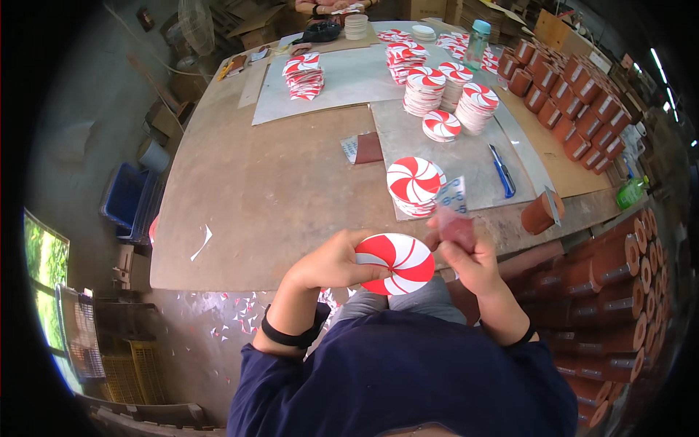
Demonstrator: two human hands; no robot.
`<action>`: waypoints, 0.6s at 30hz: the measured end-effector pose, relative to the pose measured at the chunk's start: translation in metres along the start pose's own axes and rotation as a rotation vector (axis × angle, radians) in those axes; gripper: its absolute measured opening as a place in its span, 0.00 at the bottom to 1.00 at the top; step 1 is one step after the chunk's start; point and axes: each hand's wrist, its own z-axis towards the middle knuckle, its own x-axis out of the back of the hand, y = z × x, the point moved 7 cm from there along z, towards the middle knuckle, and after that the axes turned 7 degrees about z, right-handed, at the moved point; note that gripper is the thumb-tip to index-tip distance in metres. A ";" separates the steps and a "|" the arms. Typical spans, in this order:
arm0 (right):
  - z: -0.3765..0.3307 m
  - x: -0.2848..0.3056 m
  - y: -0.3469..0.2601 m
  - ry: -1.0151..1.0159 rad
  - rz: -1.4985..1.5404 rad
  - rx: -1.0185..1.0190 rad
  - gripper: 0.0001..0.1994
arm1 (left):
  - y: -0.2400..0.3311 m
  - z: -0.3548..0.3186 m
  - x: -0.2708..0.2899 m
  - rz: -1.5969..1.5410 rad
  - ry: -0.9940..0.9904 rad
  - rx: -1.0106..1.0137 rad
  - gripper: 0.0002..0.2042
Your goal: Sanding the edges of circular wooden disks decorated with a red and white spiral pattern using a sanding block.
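My left hand [331,261] is closed on the near left rim of a round red-and-white swirl disc [408,255], held over my lap by the table edge. In my right hand [477,262] is a folded piece of sandpaper [457,227], reddish-brown with a printed pale backing. It is just off the disc's right rim; whether it touches the disc I cannot tell. Beyond my hands stands a stack of swirl discs [415,180]. Another sandpaper piece [368,148] lies flat farther up the table.
More disc stacks [425,91] stand at the far right, near a blue utility knife [502,172] and a bottle [477,45]. Brown cylinders [575,95] are piled on the right, and more [604,298] below. Another person [338,7] sits across the table [240,182]. Scraps litter the floor.
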 end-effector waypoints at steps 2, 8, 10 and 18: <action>0.003 -0.004 -0.005 -0.031 -0.143 -0.010 0.18 | 0.004 0.005 0.000 -0.011 0.016 -0.002 0.18; 0.002 0.011 0.010 0.288 -0.031 -0.006 0.18 | -0.017 0.016 0.002 -0.442 0.318 -0.068 0.17; 0.003 0.011 0.017 0.355 0.082 -0.001 0.16 | -0.027 0.016 -0.002 -0.847 0.541 -0.151 0.18; -0.002 0.002 0.011 0.414 -0.081 0.046 0.10 | -0.035 0.036 -0.037 -1.260 0.444 -0.068 0.18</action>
